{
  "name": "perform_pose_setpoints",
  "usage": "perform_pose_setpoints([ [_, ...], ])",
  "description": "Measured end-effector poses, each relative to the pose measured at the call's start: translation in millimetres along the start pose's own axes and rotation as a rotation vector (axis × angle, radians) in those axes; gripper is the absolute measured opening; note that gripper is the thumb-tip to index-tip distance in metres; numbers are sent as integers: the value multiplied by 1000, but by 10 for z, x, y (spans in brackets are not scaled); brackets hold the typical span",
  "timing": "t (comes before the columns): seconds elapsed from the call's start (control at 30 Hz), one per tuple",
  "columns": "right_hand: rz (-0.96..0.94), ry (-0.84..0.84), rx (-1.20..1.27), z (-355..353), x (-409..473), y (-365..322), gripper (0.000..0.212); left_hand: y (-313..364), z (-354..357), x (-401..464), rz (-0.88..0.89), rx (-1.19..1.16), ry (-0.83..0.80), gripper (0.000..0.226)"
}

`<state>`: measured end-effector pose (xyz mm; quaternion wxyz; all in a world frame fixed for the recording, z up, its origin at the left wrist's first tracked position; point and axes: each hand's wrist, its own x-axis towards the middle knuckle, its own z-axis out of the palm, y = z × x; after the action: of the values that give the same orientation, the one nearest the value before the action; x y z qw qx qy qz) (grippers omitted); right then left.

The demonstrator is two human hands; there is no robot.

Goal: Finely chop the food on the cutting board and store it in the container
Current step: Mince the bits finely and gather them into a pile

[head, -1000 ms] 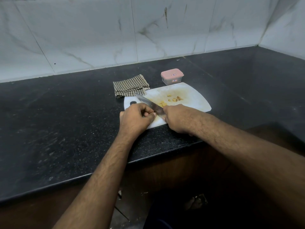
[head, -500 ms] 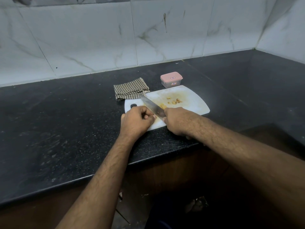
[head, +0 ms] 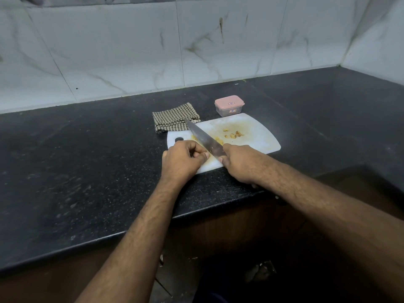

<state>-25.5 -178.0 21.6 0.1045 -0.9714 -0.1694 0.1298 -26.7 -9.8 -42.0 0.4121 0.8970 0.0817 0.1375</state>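
The right hand (head: 240, 165) is wrapped round the handle of the knife (head: 204, 138), which is hidden inside the fist; the blade runs away and to the left across the cutting board (head: 258, 136), its tip over the board's far-left corner just beside the checked cloth (head: 175, 120). The left hand (head: 182, 159) sits curled on the near-left part of the board, fingertips tucked against the blade's side; it seems to pinch a small piece of food there, though the piece itself is hidden, so what it holds cannot be told for sure.

The food (head: 232, 134) — a few small yellowish bits — lies scattered mid-board, with a little more pale yellow by the blade (head: 219, 141); yellow smears stain the white surface around it. The container (head: 229, 105), clear with a pink lid still on, stands on the black counter (head: 87, 171) just behind the board's far edge.

The bits look light, soft and damp, likely to stick to the steel and to fingers and to skid under a dull push; they are too small to pick up one by one, so gathering them with the flat of the blade or a cupped hand seems best. The container looks light and rigid — hold its body while lifting the lid by the rim; the board is stiff and could be tipped toward it.
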Motion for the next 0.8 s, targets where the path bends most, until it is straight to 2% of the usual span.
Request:
perform_pose_setpoints([
  [0.57, -38, -56, -191, -57, 114, -107, 35, -31, 14, 11, 29, -8, 28, 18],
  [0.67, -23, -87, -160, -101, 97, -100, 35, -30, 11, 10, 24, -8, 12, 18],
  [0.8, -21, -32, -173, -56, 92, -93, 35, 3, 0, 0, 10, 4, 4, 20],
])
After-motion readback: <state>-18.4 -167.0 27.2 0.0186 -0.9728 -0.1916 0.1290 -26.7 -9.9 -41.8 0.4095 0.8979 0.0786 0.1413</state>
